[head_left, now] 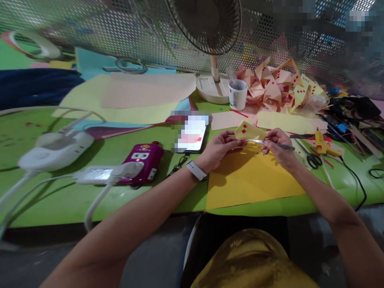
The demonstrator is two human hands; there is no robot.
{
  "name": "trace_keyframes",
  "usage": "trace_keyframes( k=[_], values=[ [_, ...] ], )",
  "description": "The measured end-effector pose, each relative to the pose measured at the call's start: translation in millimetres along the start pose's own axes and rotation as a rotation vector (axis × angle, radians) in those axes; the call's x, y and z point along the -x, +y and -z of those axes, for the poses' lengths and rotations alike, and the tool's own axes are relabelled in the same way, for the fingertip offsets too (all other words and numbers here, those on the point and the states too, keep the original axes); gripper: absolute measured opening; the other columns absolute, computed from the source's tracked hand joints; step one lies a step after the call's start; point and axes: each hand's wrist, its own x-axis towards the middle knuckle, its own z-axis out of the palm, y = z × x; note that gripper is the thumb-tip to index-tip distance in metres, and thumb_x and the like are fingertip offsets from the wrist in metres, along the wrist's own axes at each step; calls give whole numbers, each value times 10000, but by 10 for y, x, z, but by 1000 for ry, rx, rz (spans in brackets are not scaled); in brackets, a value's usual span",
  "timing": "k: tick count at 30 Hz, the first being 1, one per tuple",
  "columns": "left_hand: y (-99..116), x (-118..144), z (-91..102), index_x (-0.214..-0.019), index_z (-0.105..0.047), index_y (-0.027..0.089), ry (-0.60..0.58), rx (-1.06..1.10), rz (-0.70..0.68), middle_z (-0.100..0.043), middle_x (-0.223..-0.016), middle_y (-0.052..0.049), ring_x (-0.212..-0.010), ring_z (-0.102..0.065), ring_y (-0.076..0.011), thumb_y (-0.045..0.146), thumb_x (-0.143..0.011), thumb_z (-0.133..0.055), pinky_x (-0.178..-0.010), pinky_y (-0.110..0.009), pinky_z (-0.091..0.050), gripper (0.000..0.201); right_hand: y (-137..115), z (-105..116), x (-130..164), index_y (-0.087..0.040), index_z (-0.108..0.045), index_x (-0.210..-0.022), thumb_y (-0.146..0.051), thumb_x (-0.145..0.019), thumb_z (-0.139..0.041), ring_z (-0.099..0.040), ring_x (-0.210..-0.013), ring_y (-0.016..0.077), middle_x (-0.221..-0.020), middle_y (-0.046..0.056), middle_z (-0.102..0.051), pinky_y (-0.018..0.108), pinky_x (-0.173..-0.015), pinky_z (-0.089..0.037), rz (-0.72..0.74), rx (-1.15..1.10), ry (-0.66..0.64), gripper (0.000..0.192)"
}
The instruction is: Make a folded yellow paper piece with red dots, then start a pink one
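Note:
A folded yellow paper piece (253,131) with red diamond shapes is held up over the yellow-orange sheet (240,184). My left hand (220,151) is closed, its fingers pinching the paper's lower left edge. In my closed right hand (279,148) is a slim tool (285,147) with a silver front part and dark grey handle; whether it is a knife or tweezers is unclear. Its silver part lies across the front of the paper, near my left fingertips. My right fingers are also close to the paper's right end.
Right of my hands lie scissors (313,159) and a yellow glue gun (325,147) with its cord. Folded paper pieces (270,86) are heaped behind, beside a white cup (238,96) and a fan (210,86). Leftward are a phone (192,136), purple power strip (142,162) and white plugs.

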Motion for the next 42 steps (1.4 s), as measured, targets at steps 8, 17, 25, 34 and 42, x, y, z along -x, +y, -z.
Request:
trace_keyframes(
  k=[8, 17, 25, 34, 42],
  values=[
    [-15, -6, 8, -899, -610, 150, -16, 46, -18, -733, -810, -7, -810, -731, -143, 86, -723, -800, -872, -300, -574, 267, 1, 16, -4, -230, -497, -855, -369, -738, -733, -616, -541, 102, -627, -63, -597, 221, -490, -512, -18, -25, 12, 298],
    [14, 7, -3, -903, -569, 161, -20, 63, -11, -742, -781, 4, -770, -738, -133, 104, -690, -843, -842, -270, -590, 352, -18, 24, -20, -222, -495, -879, -342, -745, -708, -594, -482, 98, -583, -69, -623, 219, -475, -491, -27, -51, 5, 278],
    [16, 0, 11, -916, -560, 167, -11, 31, -24, -743, -790, 1, -810, -748, -150, 84, -710, -816, -842, -272, -591, 339, -12, 83, -44, -222, -497, -928, -357, -765, -718, -574, -445, 82, -601, -71, -656, 211, -478, -477, -10, -97, -15, 307],
    [5, -14, 27, -943, -569, 172, -7, 13, -62, -764, -823, -6, -817, -753, -151, 81, -718, -807, -847, -280, -594, 341, -49, 77, -51, -209, -515, -905, -315, -737, -711, -555, -423, 76, -567, -66, -644, 194, -432, -419, -4, -122, 20, 279],
    [8, -9, 22, -945, -568, 175, -14, 19, -66, -757, -804, -1, -814, -750, -146, 91, -708, -820, -830, -267, -595, 356, -53, 82, -44, -216, -507, -919, -312, -731, -695, -549, -423, 77, -573, -69, -646, 204, -446, -435, -33, -114, -3, 282]
  ],
)
